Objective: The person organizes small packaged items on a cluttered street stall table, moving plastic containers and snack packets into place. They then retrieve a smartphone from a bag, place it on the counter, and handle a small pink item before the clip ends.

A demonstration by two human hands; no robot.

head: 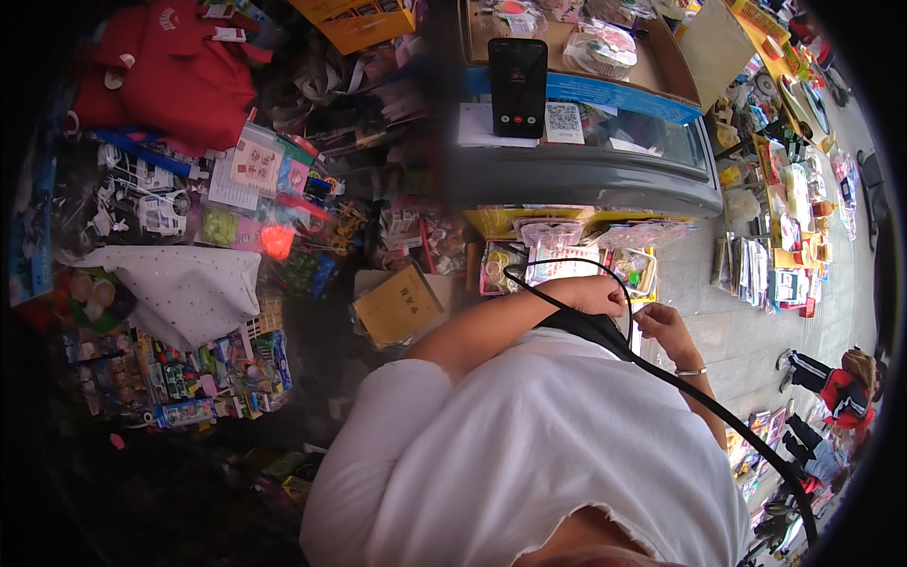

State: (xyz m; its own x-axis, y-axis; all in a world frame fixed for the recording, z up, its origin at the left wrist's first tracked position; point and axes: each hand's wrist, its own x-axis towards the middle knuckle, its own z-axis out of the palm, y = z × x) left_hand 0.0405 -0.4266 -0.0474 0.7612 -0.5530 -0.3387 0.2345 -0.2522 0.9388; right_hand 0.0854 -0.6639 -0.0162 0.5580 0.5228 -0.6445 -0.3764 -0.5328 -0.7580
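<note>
My left hand is at waist height in front of my white shirt, fingers curled in a pinch. Close to its right is my right hand, thumb and fingertips drawn together, a bracelet on the wrist. The fingertips nearly meet; whether something thin is between them is too small to tell. A black cable runs up from the lower right and loops across my left hand. Just beyond the hands are a tray of small packaged goods and pink plastic packets.
A grey glass-topped chest freezer bears an upright smartphone, a printed code card and a cardboard box. Left are a brown notebook, white cloth, red fabric item and toys. People and stalls stand right.
</note>
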